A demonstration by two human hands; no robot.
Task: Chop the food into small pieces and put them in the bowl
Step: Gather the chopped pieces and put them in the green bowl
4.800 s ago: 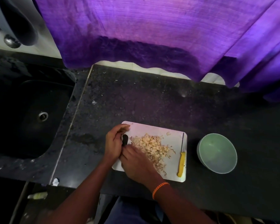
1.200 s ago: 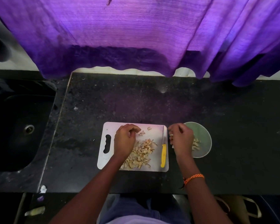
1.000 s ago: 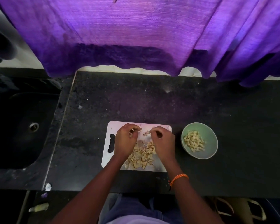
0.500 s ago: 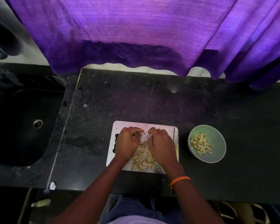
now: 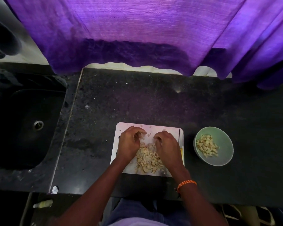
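A pile of pale chopped food pieces point(image 5: 148, 159) lies on the white cutting board point(image 5: 163, 128) near the counter's front edge. My left hand point(image 5: 130, 143) and my right hand point(image 5: 167, 148) flank the pile, fingers curled down onto the pieces at its far end. To the right of the board stands the green bowl point(image 5: 226, 144), with a heap of chopped pieces point(image 5: 206, 146) in it. The yellow-handled knife point(image 5: 179, 135) lies along the board's right edge, mostly hidden by my right hand.
The black stone counter point(image 5: 153, 98) stretches behind the board. A dark sink point(image 5: 23, 124) with a drain is set in at the left. A purple curtain point(image 5: 137, 30) hangs over the counter's back edge. The counter's front edge is just below the board.
My right hand came back from the bowl, where it left pieces, to the board. Both hands now close in on the pile, which has grown narrower.
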